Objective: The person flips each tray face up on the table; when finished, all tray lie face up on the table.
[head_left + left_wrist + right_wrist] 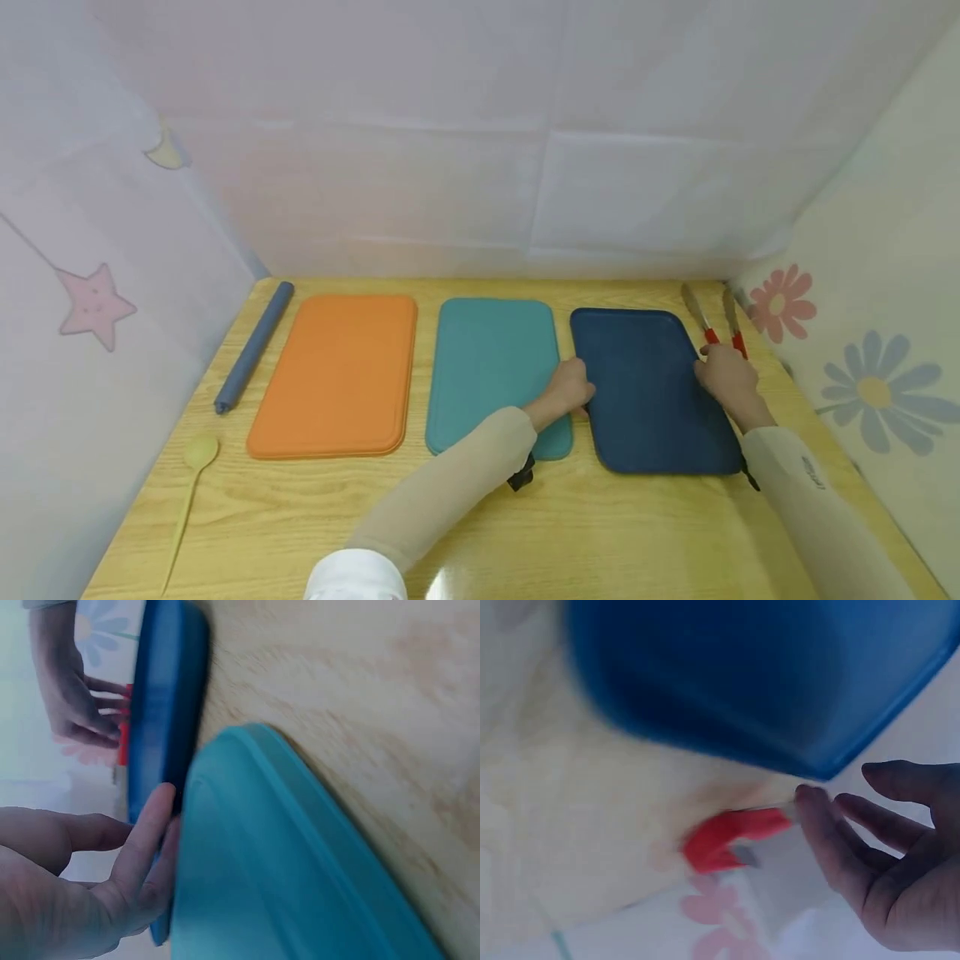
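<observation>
1 left hand [564, 387], pinching navy tray [645, 392]; teal board [491, 358] alongside. 1 right hand [729, 379], thumb spread, fingertips at rim; red-handled tongs [738, 342] beyond.

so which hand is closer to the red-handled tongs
Right. The right hand is beside the tongs, at the right edge of the dark blue tray; the left hand is farther away, at its left edge.

1. The dark blue tray [648, 392] is touched at 9 o'clock by the left hand [566, 386], at 3 by the right hand [729, 375].
2. Toward its 9 o'clock, a teal board [491, 354] and an orange board [337, 375] are set.
</observation>
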The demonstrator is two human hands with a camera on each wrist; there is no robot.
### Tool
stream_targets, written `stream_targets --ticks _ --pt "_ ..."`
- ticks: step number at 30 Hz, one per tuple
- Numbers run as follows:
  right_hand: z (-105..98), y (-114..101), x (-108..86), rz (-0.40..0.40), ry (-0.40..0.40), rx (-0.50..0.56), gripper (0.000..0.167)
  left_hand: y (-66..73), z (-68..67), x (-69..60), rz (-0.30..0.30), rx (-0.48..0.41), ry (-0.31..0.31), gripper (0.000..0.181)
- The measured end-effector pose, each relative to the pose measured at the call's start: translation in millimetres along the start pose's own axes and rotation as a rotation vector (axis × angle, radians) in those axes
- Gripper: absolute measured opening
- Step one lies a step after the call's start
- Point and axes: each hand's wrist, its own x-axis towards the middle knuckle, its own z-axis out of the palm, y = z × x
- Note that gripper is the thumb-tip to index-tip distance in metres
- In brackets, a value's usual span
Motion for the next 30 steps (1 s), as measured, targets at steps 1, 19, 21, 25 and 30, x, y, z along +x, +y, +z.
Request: stream_targets --ticks 1,19,21,25,30 --pt "-1 -6 -2.0 -0.014 0.016 -0.001 0.038 -0.1 -2.8 -3.2 0.01 -0.009 -0.004 0.039" --pt "18 -96 -28.0 -0.146 0.085 0.107 0.038 -38.6 -60.2 -64.3 0.09 0.211 0.297 0.034" --pt "19 -105 -29.3 -0.162 0.086 0.124 0.037 -47.0 -67.5 -69.0 0.071 0.249 0.331 0.034" --pt "22 -121 -31.1 -0.187 0.102 0.147 0.036 -64.1 -78.3 -75.3 0.035 0.293 0.359 0.038" --pt "28 -139 -32.7 -0.211 0.105 0.164 0.036 -82.2 -84.6 -83.2 -0.018 0.32 0.319 0.046"
